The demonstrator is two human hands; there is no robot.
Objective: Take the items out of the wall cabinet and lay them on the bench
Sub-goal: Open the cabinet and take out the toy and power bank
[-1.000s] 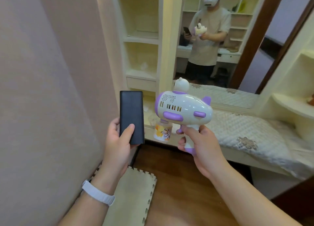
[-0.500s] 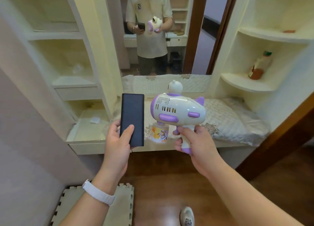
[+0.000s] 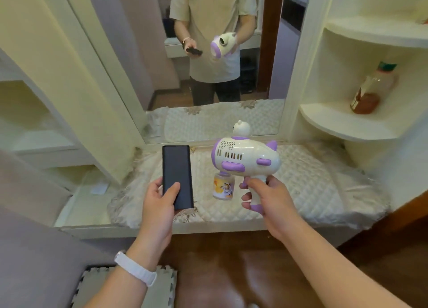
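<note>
My left hand [image 3: 157, 205] grips a flat black power bank [image 3: 177, 175] upright, thumb across its face. My right hand [image 3: 266, 197] holds the handle of a white and purple toy bubble gun [image 3: 245, 158] with a small printed bottle [image 3: 223, 188] fixed under its body. Both items hang just above the bench [image 3: 324, 180], which is covered by a quilted cream cloth. On the curved right-hand shelf [image 3: 342, 124] a brown sauce bottle [image 3: 370, 90] leans.
A large mirror [image 3: 208, 76] stands behind the bench and reflects a person holding the same items. Cream shelving [image 3: 46, 143] rises at the left, a small white scrap [image 3: 99, 188] on its low ledge. A foam floor mat [image 3: 157, 291] lies on the wooden floor below.
My view has swung right and down, so the bench and right shelf now fill the frame. Both hands, still holding their items, sit over the bench cloth.
</note>
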